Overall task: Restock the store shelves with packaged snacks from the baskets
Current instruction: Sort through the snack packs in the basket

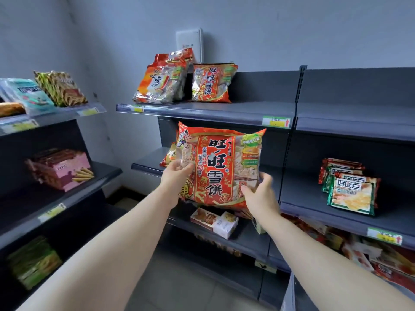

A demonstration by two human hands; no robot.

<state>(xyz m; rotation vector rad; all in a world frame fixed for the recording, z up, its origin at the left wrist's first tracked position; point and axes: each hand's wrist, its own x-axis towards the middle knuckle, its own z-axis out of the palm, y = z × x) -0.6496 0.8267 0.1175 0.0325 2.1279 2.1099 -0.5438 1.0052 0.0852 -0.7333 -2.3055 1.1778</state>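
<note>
Both hands hold one large red rice-cracker bag (219, 167) upright in front of the middle shelf (148, 163), at the centre of the view. The left hand (176, 176) has its grip pinching the bag's lower left edge, at 8 o'clock of the bag; the right hand (258, 191) has its grip pinching the lower right corner, at 4 o'clock.

At 12 o'clock, the top shelf (224, 111) carries three bags of the same kind: two leaning together (160, 83) and one upright (212, 83) just beside them. Another red bag (169, 154) peeks out behind the held one, mostly hidden.

At 3 o'clock stands a row of green-edged snack packs (350, 191); their count is unclear. At 9 o'clock sits one pink wafer-roll box (61, 170).
</note>
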